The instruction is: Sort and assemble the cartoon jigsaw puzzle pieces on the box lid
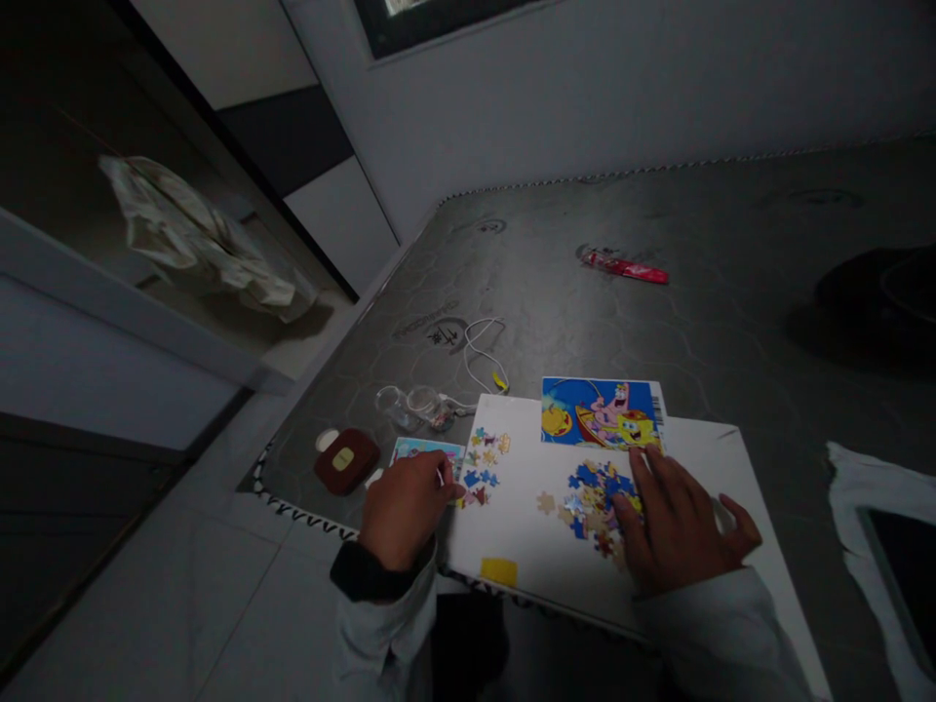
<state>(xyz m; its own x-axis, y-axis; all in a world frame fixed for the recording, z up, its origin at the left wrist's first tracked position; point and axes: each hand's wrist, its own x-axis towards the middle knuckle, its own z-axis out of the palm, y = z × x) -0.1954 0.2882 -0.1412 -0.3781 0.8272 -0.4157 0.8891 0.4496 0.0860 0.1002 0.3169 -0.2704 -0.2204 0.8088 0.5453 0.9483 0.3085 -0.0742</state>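
My left hand (409,502) is at the left edge of a white board (523,487), its fingers curled toward the thumb. Whatever lies between the fingertips is too small to make out. Beside it, several puzzle pieces (484,468) form a small group on the board. My right hand (677,522) rests over the right side of a heap of jigsaw pieces (585,492), fingers apart. Its fingertips reach the lower edge of a cartoon picture card (600,411). A second, light-blue card (428,450) is partly hidden behind my left hand.
Left of the board are a brown case (346,461), clear small jars (409,405) and a white cord (479,351). A red packet (625,268) lies farther back. At right, a dark-screened device (903,565) rests on white cloth. A yellow patch (498,570) marks the board's front.
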